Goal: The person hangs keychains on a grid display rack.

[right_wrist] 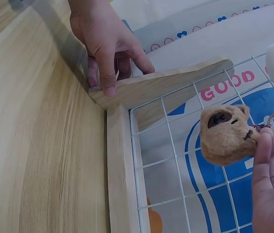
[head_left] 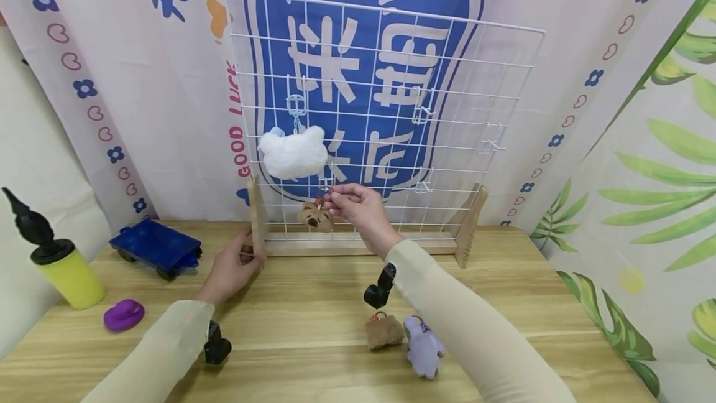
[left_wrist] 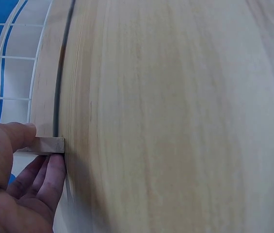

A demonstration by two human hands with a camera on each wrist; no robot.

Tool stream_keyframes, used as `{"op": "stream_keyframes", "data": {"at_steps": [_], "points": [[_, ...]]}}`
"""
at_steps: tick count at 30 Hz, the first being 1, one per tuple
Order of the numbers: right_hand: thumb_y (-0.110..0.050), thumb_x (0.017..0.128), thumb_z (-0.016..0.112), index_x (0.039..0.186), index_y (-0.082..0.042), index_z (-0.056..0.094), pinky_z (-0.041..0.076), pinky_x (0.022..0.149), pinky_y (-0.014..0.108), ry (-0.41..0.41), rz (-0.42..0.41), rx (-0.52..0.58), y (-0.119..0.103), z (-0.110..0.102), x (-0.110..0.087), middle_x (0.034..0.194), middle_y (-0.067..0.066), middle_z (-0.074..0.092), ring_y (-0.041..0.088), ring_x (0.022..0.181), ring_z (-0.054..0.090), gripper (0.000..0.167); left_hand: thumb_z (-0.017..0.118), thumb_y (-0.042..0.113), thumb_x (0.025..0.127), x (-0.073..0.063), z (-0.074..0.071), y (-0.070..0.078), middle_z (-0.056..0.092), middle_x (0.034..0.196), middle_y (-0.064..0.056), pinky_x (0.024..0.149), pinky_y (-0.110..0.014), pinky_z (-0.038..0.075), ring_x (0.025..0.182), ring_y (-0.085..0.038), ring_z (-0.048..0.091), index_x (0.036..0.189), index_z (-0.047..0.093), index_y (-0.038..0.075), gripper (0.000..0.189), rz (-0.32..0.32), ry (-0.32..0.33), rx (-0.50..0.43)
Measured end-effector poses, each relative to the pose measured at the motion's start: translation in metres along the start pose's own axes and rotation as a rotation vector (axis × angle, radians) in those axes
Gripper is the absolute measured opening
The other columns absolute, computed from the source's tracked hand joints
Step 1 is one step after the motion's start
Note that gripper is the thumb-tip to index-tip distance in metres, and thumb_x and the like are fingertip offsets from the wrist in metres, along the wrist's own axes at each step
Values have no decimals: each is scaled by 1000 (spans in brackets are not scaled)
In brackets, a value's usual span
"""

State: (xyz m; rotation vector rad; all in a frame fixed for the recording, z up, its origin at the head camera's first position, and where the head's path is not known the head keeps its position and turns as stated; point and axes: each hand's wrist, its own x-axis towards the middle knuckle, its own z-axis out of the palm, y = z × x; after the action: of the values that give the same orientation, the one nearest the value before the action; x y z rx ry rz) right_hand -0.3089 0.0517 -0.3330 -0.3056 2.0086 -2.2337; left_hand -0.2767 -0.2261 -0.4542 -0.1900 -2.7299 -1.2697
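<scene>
A white wire grid rack stands upright in a wooden base at the back of the table. My left hand grips the lower end of its left wooden side support, thumb on one face and fingers on the other in the left wrist view. With thumb and fingers, my right hand pinches the ring of a small brown plush bear keychain, held in front of the grid's lower left. Just above that ring is a small white hook. A white plush keychain hangs from a hook higher up.
More hooks sit on the grid's right half. A brown plush and a lilac plush keychain lie near the right forearm. At left are a blue toy cart, a purple hat-shaped piece and a yellow hand pump.
</scene>
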Motion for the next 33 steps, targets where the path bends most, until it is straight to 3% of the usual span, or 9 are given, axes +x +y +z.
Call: {"op": "stream_keyframes", "data": {"at_steps": [11, 19, 25, 29, 33], "points": [[-5, 103, 63, 127, 4, 68, 62, 82, 19, 23, -4, -8, 4, -6, 0, 118, 18, 76, 8, 89, 73, 26, 66, 5, 99, 0, 1, 1, 63, 128, -38, 93, -57, 62, 111, -48, 69, 162, 24, -2, 76, -5, 1, -4], [-7, 104, 62, 128, 4, 66, 62, 86, 24, 38, 22, -89, 15, -34, -10, 108, 8, 74, 11, 92, 70, 27, 65, 5, 99, -1, 0, 2, 62, 129, -38, 94, -58, 61, 112, -48, 68, 163, 23, -3, 77, -8, -2, -4], [-6, 104, 61, 129, 7, 63, 63, 90, 31, -90, 105, -257, 30, -64, -31, 113, 18, 73, 15, 94, 71, 29, 66, 5, 100, -1, 0, 3, 62, 129, -39, 94, -57, 61, 113, -49, 68, 163, 23, -3, 77, -12, -5, -6], [-7, 101, 64, 125, 9, 65, 63, 91, 41, -221, 108, -455, 46, -84, -51, 111, 22, 72, 22, 92, 70, 28, 66, 6, 100, -1, 0, 2, 61, 130, -39, 93, -57, 61, 112, -49, 67, 163, 22, -3, 77, -10, -7, -6], [-3, 97, 67, 118, 9, 68, 61, 81, 29, -340, 89, -647, 60, -100, -69, 105, 22, 72, 18, 87, 67, 24, 65, 6, 100, 0, 0, 2, 61, 131, -38, 95, -57, 61, 113, -48, 67, 164, 21, -2, 78, -14, -7, -10]]}}
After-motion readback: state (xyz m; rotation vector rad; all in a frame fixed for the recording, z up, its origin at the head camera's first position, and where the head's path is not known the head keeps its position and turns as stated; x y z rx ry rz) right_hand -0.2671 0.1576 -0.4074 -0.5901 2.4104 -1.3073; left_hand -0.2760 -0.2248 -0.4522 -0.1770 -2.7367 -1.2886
